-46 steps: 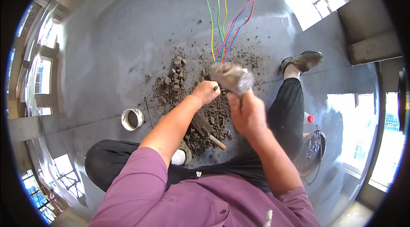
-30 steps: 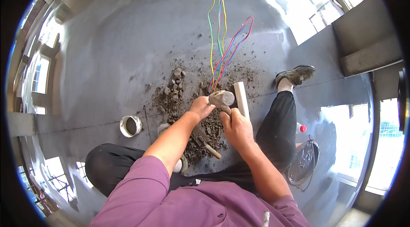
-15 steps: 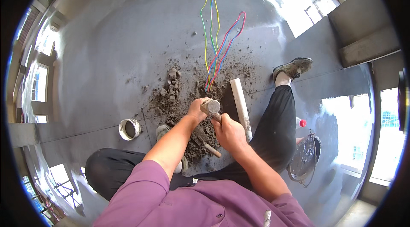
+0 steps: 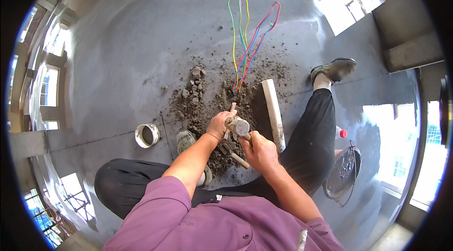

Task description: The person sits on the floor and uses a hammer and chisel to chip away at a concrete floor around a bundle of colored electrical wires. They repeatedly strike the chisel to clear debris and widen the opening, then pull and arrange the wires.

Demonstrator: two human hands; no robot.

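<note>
My left hand (image 4: 218,126) is closed round a narrow, dusty chisel (image 4: 233,107), whose flat end sticks out past my fingers toward the broken-up spot in the floor. My right hand (image 4: 260,151) grips a short-handled club hammer (image 4: 238,127). The round hammer head is right beside my left hand and hides part of the chisel; whether the two touch I cannot tell. Below them, a tool with a wooden handle (image 4: 240,160) lies in the loose rubble (image 4: 219,162). Red, blue, green and yellow wires (image 4: 246,57) come out of the debris just beyond the chisel.
A white pipe (image 4: 272,115) lies right of the rubble, near my right leg. Broken lumps (image 4: 195,91) are heaped on the left. A white tub (image 4: 147,136) stands further left. Beyond my right leg are a dirty bucket (image 4: 343,171) and a red-capped bottle (image 4: 342,133).
The hammer head has shifted slightly down and right, and more of the chisel now shows beyond my left hand. The whole scene has shifted a little as my view moved.
</note>
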